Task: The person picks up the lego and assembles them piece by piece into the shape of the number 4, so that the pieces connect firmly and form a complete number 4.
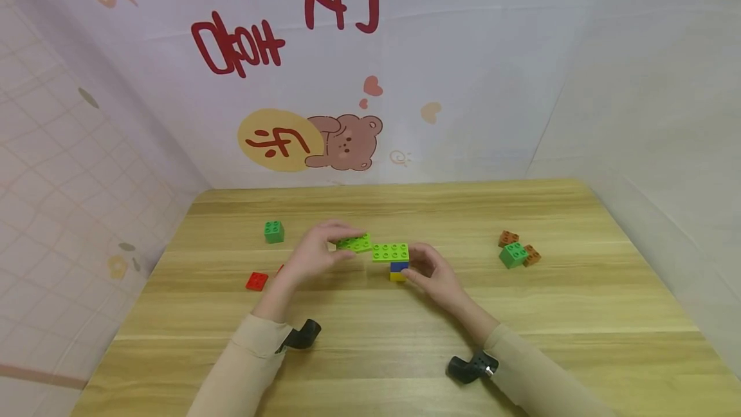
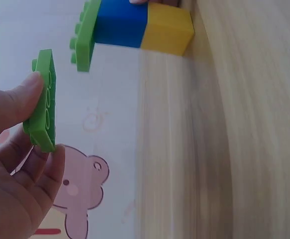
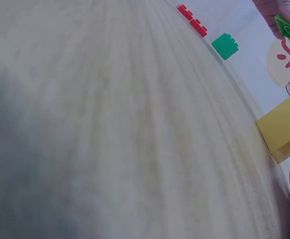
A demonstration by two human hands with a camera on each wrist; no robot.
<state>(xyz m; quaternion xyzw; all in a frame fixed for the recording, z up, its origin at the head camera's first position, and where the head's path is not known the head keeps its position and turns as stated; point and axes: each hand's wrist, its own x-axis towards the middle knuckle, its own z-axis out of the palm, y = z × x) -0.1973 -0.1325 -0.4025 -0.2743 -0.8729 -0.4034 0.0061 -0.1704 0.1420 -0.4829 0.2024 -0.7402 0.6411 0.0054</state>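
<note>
- Lime-green top plate (image 1: 390, 251), 2 rows of 4 studs: seated on the blue block (image 1: 399, 267), its left half overhanging with nothing beneath.
- Blue block sits on the yellow block (image 1: 397, 277), which is lowest and appears to stand upright on the tabletop (image 1: 370, 352), near the middle. These 3 pieces form 1 column.
- Right hand (image 1: 434, 278): at the right side of the column, thumb on the near side and fingers curled round behind, gripping it about the blue and yellow blocks.
- Left hand (image 1: 317, 251): pinching the 2nd lime-green plate (image 2: 43, 102) between thumb and fingers. Plate is held in the air, just left of the top plate; the left wrist view shows a gap between them.
- Progress, as judged: 3 pieces are assembled; the 2nd plate is not yet joined to anything, so its placing remains.
- Loose at left: 1 green block (image 1: 274, 231) on the far side; nearer, 1 red piece (image 1: 257, 281), and another red piece (image 3: 199, 28) largely hidden by the left hand in the head view.
- Loose at right: 1 darker green block (image 1: 513, 254) beside 2 brown pieces (image 1: 509, 238); whether any are joined cannot be determined.
</note>
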